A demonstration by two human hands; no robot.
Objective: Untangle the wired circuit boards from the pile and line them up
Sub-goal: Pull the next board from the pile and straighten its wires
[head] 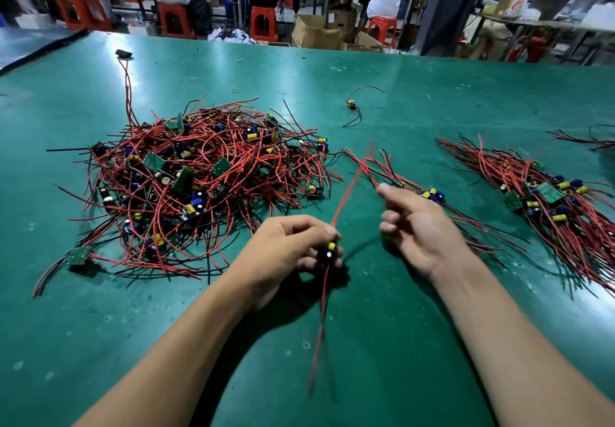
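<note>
The left hand (293,246) is closed round one wired circuit board (329,250), pinching it at the fingertips just above the green tabletop (382,343); a yellow capacitor shows on the board. Its red wire (344,196) rises away from the person with a slight lean to the right, blurred at the far end, and another lead hangs back toward the body, so the board's long axis runs near to far. The right hand (419,223) is just beside it on the right, thumb raised and fingers loosely curled, and as far as the blur allows it holds nothing. The tangled pile (199,180) lies to the left and beyond the left hand. The short row of laid-out boards (422,193) lies just beyond the right hand, its wires slanting from far left to near right, and a larger sorted bundle (549,200) sits further right. The held board probably belongs on that short row, so it must travel right and slightly away and swing its wires onto that slant; the right hand is the nearer one to receive it. A lone board (352,105) lies well apart at the back. No label or writing is readable on any board
</note>
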